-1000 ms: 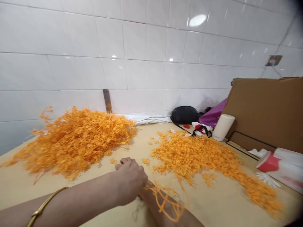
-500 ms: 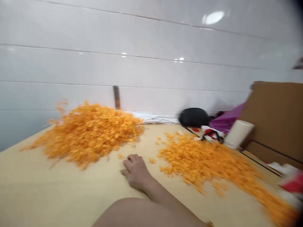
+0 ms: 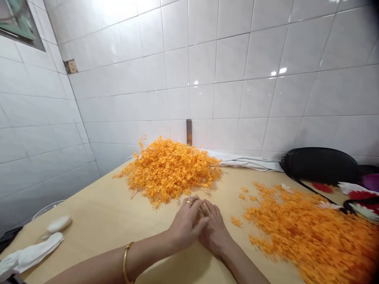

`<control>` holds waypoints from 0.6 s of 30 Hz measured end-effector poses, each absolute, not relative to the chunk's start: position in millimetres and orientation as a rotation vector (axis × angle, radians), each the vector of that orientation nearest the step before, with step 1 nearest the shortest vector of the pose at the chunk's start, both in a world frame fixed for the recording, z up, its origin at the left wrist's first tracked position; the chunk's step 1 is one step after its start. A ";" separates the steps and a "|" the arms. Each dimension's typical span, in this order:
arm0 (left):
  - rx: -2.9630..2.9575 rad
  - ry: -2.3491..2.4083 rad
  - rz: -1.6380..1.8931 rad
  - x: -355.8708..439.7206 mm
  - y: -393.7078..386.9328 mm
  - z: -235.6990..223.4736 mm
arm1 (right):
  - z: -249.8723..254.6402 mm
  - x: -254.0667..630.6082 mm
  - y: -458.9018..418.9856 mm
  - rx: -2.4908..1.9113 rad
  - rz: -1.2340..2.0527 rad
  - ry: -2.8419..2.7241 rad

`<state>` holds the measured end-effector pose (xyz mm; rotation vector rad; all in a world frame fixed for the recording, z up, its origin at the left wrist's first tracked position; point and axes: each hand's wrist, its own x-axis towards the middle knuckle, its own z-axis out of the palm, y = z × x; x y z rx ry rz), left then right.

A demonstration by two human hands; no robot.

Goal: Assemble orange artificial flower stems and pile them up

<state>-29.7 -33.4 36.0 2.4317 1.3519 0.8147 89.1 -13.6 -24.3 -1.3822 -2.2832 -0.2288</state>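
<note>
"Where were the hands?"

"The left hand [image 3: 187, 221] lay against the right hand [image 3: 213, 228], just before the heaped orange sprigs [image 3: 171, 169] on the tan table [image 3: 97, 221]."

"Their grip?"

"Fingers met; I couldn't tell whether they held anything. Loose orange blossoms [image 3: 310, 225] lay rightward."

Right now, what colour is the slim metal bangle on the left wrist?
The bangle is gold, best seen in the head view.

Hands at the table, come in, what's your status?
Left hand against right hand, nothing visibly held. Lacy orange plastic-looking sprigs heaped just beyond. Nothing visible between hands and heap.
</note>
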 end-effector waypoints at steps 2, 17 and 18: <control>2.410 1.474 0.920 -55.8 -17.4 30.3 | -26.0 90.2 -11.3 -1.396 -0.201 -2.302; 2.492 1.920 1.106 -44.3 121.1 100.9 | -31.1 98.4 3.1 -1.328 -0.364 -2.349; 2.493 1.924 0.986 -41.0 125.3 102.7 | -34.0 100.6 5.5 -1.419 -0.377 -2.305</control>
